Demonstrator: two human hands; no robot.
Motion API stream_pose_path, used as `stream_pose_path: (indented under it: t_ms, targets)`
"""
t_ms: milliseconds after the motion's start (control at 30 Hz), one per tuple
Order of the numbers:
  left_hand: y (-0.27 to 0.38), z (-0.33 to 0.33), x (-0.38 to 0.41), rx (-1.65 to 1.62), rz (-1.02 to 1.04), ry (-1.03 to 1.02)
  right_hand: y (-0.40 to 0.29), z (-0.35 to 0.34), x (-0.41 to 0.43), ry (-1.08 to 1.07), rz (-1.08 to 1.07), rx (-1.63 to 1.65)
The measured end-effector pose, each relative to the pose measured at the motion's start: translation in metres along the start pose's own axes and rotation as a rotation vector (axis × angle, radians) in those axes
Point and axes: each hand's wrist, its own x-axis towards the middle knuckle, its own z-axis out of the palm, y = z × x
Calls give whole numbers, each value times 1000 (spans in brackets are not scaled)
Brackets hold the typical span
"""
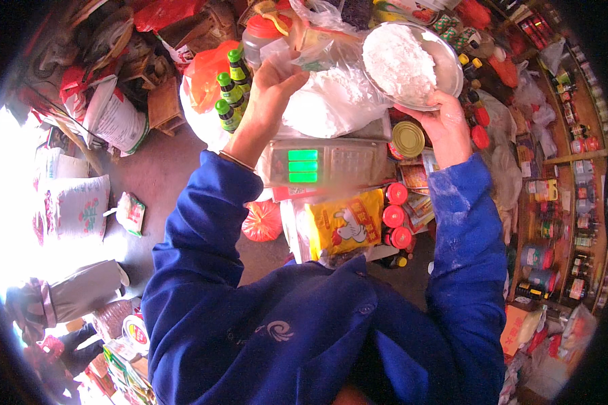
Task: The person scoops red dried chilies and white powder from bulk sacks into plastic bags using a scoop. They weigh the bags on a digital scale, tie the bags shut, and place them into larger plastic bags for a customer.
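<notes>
My right hand (443, 121) grips the near rim of a round metal bowl (448, 55), which holds a heap of white powder (397, 61). To its left, a clear plastic bag (329, 109) of the same white powder rests on the pan of an electronic scale (357, 157) with a lit green display. My left hand (276, 91) is raised at the bag's left side, its fingers pinching thin clear plastic, seemingly the bag's edge. White dust marks my right sleeve. The bowl is beside the bag, at its upper right.
Green-capped bottles (230, 93) stand left of my left hand. A gold-lidded can (407, 139) is right of the scale. Nearer me are a yellow packet (347, 223) and red-lidded jars (395, 212). Shelves of goods (562, 212) line the right; a white bucket (114, 116) is at left.
</notes>
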Motion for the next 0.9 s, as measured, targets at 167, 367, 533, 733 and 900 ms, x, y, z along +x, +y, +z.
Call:
stream_pose_path:
  t_ms: [167, 367, 533, 733, 900]
  targets:
    - [4, -1, -3, 56, -8, 30, -9, -8, -15, 125, 47, 40]
    - [0, 1, 1, -3, 5, 0, -15, -17, -47, 141, 21, 38]
    - [-18, -3, 1, 566, 64, 307, -2, -4, -37, 173, 9, -1]
    - [-34, 25, -14, 650, -113, 587, 22, 33, -13, 260, -5, -63]
    - [-44, 34, -14, 330, -278, 767, 43, 54, 6, 284, -63, -105]
